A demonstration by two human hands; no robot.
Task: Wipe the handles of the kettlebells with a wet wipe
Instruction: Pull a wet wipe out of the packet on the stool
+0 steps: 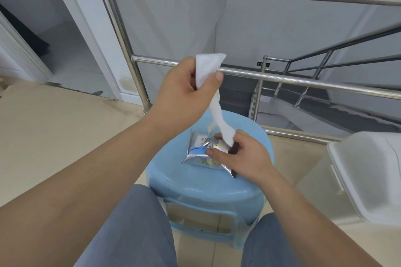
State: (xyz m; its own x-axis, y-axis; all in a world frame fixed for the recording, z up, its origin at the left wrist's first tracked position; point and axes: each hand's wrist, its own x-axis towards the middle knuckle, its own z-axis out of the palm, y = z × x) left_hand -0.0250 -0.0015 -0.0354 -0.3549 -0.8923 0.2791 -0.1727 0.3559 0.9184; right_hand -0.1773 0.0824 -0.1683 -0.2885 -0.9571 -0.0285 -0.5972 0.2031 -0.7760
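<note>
Pulling the wet wipe (217, 112) clear of its pack (199, 154) likely goes best as one steady upward draw. The left hand (184, 93) pinches the sheet's top end between thumb and curled fingers, while the right hand (245, 156) grips the pack on the blue stool (217, 193), thumb pressed on its face and fingers curled at the opening. Holding the pack down firmly should stop it lifting or dragging out a second sheet; no kettlebells are in view.
</note>
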